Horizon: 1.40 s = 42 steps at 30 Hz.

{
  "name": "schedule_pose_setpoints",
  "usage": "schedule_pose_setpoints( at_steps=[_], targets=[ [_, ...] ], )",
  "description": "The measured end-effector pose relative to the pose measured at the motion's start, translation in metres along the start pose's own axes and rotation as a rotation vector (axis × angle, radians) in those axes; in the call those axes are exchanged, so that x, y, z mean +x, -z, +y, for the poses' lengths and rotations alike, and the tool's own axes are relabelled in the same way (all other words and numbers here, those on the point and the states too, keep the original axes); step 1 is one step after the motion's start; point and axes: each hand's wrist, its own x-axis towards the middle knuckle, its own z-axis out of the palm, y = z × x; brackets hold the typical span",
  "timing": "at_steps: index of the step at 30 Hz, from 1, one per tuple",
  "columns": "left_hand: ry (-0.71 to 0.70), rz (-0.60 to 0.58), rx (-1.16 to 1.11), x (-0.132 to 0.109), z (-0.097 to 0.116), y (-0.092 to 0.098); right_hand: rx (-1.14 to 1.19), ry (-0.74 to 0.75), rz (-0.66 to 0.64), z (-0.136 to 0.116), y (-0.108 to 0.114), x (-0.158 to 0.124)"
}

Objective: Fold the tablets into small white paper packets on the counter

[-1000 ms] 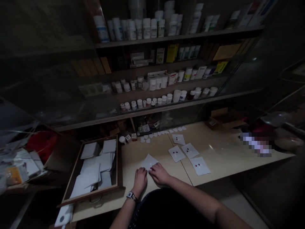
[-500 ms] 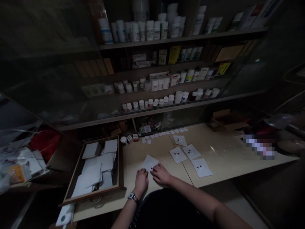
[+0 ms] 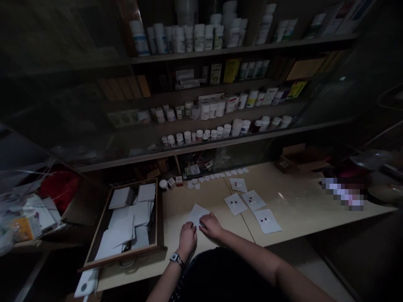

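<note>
Fingers (image 3: 204,223) of the left hand (image 3: 187,239) and right hand (image 3: 211,227) lying open on a white paper sheet (image 3: 195,213) on the counter (image 3: 176,205), no real grip, pretty easy slide into the nearby dotted sheets (image 3: 235,204) from one careless push.

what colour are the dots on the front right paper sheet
Dark red on that paper sheet, shown in the head view.

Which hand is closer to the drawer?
Left. The left hand is just right of the drawer. The right hand is farther right, at the white paper.
</note>
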Motion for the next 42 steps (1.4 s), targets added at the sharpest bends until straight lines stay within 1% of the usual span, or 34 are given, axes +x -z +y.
schedule_pose_setpoints(
  at_steps=[4,7,10,13,15,18,22,24,26,28,31,33,34,39,41,42],
  targets=[
    [-0.008,0.000,0.009,0.000,-0.001,-0.001,0.013,-0.063,0.012,-0.004,-0.003,0.010],
    [-0.012,0.017,0.004,0.000,-0.001,-0.001,0.042,-0.107,0.036,-0.001,-0.004,0.015],
    [-0.014,0.011,-0.001,-0.001,0.000,-0.001,0.102,-0.147,0.089,0.005,-0.004,0.017],
    [-0.009,0.009,-0.011,-0.001,0.001,0.000,0.175,-0.237,0.156,0.010,-0.005,0.018],
    [-0.003,0.010,-0.018,-0.001,0.001,0.000,0.203,-0.282,0.149,0.011,-0.005,0.019],
    [-0.002,0.010,-0.026,0.000,0.000,-0.001,0.213,-0.290,0.084,0.009,-0.004,0.023],
    [-0.005,0.012,-0.024,-0.001,-0.001,-0.003,0.248,-0.265,0.050,0.004,-0.004,0.031],
    [-0.008,0.020,-0.020,-0.002,-0.001,-0.003,0.256,-0.248,0.057,0.002,-0.005,0.031],
    [-0.016,0.028,-0.017,-0.002,-0.001,-0.004,0.224,-0.195,0.073,0.002,-0.006,0.028],
    [-0.020,0.032,-0.012,-0.003,-0.001,-0.004,0.146,-0.059,0.059,0.002,-0.006,0.022],
    [-0.007,0.019,0.000,-0.002,-0.002,-0.004,-0.002,0.235,-0.026,0.001,-0.006,0.008],
    [-0.002,0.008,0.003,-0.001,-0.002,-0.004,-0.066,0.339,-0.039,0.002,-0.006,0.000],
    [-0.002,0.004,0.003,-0.001,-0.002,-0.004,-0.083,0.349,-0.029,0.003,-0.006,-0.003],
    [-0.003,-0.003,0.035,-0.001,0.001,-0.002,-0.077,0.295,-0.003,0.009,-0.009,-0.012],
    [-0.010,0.003,0.060,-0.002,0.002,-0.001,-0.041,0.277,0.028,0.012,-0.010,-0.013],
    [-0.015,0.007,0.077,-0.003,0.002,0.000,-0.022,0.245,0.058,0.013,-0.010,-0.013]
  ],
)
